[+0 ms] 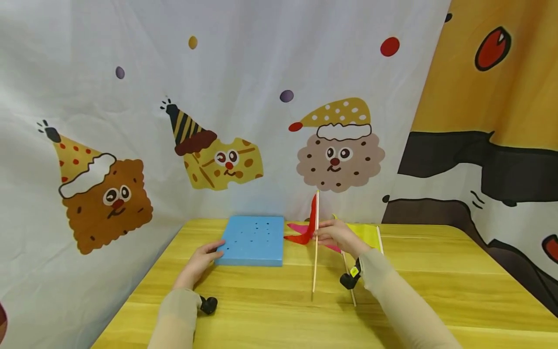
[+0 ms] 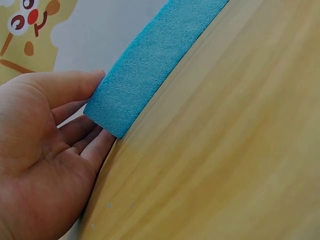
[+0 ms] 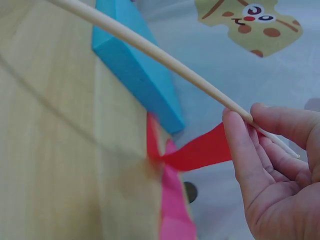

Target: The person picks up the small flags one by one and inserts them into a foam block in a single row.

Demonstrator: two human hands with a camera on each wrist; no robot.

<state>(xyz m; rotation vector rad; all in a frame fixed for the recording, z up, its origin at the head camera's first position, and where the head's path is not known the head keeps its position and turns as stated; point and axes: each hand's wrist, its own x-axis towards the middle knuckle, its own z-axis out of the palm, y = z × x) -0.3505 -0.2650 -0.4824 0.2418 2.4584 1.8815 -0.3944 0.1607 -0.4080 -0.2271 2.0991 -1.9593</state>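
A blue foam block (image 1: pixel 250 242) with small holes in its top lies on the table. My left hand (image 1: pixel 202 259) holds its near left corner. In the left wrist view the thumb is at the upper edge of the block (image 2: pixel 145 65), the fingers along its side. My right hand (image 1: pixel 335 235) pinches the wooden stick (image 3: pixel 165 59) of a red flag (image 1: pixel 310 225) between thumb and fingers. That stick stands nearly upright, and the red cloth (image 3: pixel 202 150) hangs off it. Behind the right hand lie a pink flag (image 1: pixel 298 228) and a yellow flag (image 1: pixel 368 235), partly hidden by the hand.
Another thin stick (image 1: pixel 350 286) lies on the wooden table (image 1: pixel 270 310) below the right wrist. A white curtain (image 1: pixel 244 58) printed with cartoon snacks hangs right behind the table's back edge. Black wrist cameras (image 1: pixel 208 305) are strapped to both wrists.
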